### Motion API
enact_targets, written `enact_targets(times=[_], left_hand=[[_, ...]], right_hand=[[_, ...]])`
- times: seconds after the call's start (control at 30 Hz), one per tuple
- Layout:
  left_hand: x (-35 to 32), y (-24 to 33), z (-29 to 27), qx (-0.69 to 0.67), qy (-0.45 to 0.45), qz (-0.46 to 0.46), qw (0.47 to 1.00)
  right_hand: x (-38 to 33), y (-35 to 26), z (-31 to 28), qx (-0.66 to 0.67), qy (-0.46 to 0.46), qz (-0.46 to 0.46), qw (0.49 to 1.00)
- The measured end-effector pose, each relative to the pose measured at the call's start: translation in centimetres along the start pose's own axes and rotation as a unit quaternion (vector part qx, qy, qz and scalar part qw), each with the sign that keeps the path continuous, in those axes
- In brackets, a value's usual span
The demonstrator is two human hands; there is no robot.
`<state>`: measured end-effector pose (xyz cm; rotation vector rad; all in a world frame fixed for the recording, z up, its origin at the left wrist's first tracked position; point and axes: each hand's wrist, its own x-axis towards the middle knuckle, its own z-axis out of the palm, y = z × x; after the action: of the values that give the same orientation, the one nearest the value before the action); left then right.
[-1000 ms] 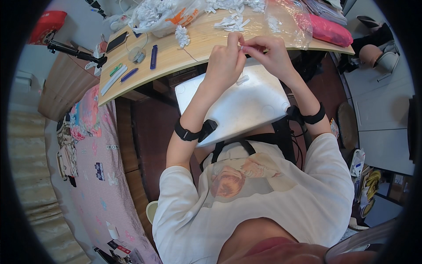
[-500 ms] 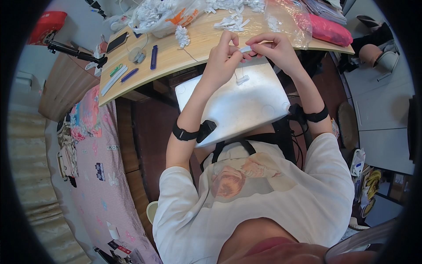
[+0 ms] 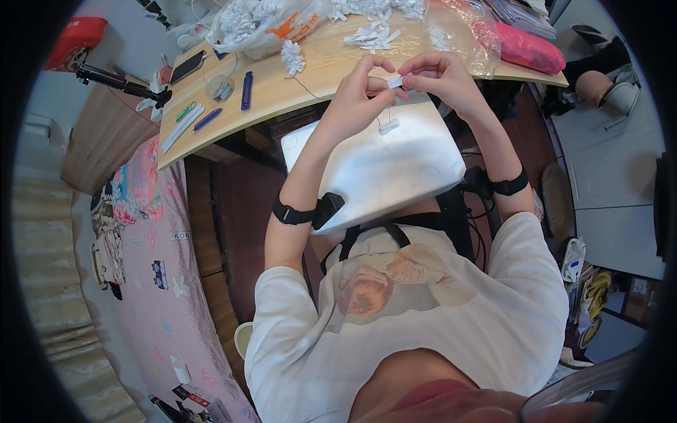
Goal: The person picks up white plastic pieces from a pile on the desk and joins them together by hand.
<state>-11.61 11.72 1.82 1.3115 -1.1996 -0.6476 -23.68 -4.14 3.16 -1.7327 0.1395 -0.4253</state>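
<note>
pinching white strip (image 3: 395, 82), right hand (image 3: 444, 81); left hand (image 3: 356, 99) beside

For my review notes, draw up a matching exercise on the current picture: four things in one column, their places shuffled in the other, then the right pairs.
Things:
1. white slip
2. phone
3. pink bundle
4. silvery box

Places:
A. near the left edge of the desk
B. lower than both hands, off the desk
C. between the left hand and the right hand
D. at the desk's right end

Pairs: 1-C, 2-A, 3-D, 4-B
</note>
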Motion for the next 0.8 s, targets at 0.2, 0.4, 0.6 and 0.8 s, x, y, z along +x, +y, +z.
enact_targets(times=[0.2,0.4,0.6,0.8], left_hand=[[-0.1,0.0,0.0,0.052,0.030,-0.053,0.997],[-0.1,0.1,-0.3,0.075,0.036,-0.051,0.995],[-0.4,-0.4,-1.0,0.127,0.036,-0.058,0.990],[-0.5,-2.2,-1.2,0.152,0.021,-0.127,0.980]], right_hand=[[0.0,0.0,0.1,0.004,-0.005,-0.002,1.000],[-0.1,-0.7,0.4,-0.053,-0.005,-0.025,0.998],[0.8,-0.1,0.4,-0.073,-0.043,-0.010,0.996],[2.4,2.4,-0.2,-0.097,-0.109,0.044,0.988]])
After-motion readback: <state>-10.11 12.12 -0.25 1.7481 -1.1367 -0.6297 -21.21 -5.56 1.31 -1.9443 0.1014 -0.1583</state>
